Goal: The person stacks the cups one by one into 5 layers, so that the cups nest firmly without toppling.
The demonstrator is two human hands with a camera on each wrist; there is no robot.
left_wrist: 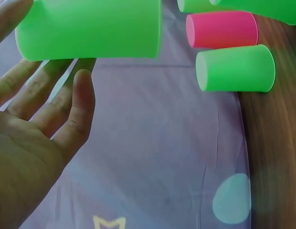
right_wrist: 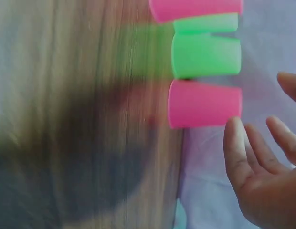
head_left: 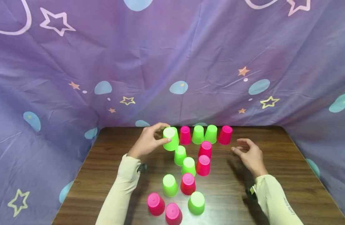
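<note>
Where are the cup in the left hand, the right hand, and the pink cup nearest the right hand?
Held green cup (head_left: 174, 140): head view, on its side.
Right hand (head_left: 250, 156): head view, on its middle.
Pink cup (head_left: 225, 137): head view, on its side.

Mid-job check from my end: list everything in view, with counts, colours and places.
Table: one, brown, foreground
Patterned cloth: purple with stars and blobs, behind the table
Held green cup: one, green, by the back row's left end
Standing green cups: seven, green, on the table; the back row's leftmost shows clearly only in the left wrist view
Pink cups: seven, pink, on the table
Sleeves: two, cream, on both arms
Left grip: one, around the held green cup
Right grip: one, holding nothing, right of the cups
</note>
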